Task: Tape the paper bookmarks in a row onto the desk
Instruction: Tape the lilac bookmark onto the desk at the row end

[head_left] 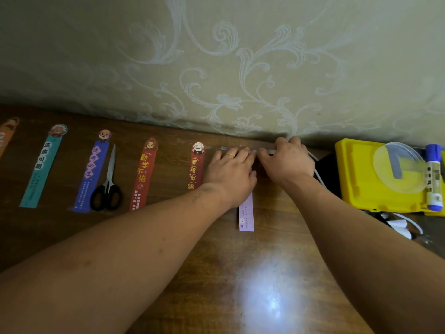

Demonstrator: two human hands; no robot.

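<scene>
Forearms are reaching over the desk (216,285) to a lilac bookmark (246,215), its small print blurring past reading. Its upper half is hiding beneath the left hand (231,173), lying flat, fingers straight. Just beside, the right hand (286,162) is curling downward, grip unclear. Leftward, a red bookmark (196,167) is showing 前程似锦.

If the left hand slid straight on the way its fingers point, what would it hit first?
Probably the wall, close ahead: the left hand lies flat on the lilac bookmark, pointing at the back edge of the desk. The right hand sits just beside that line.
</scene>
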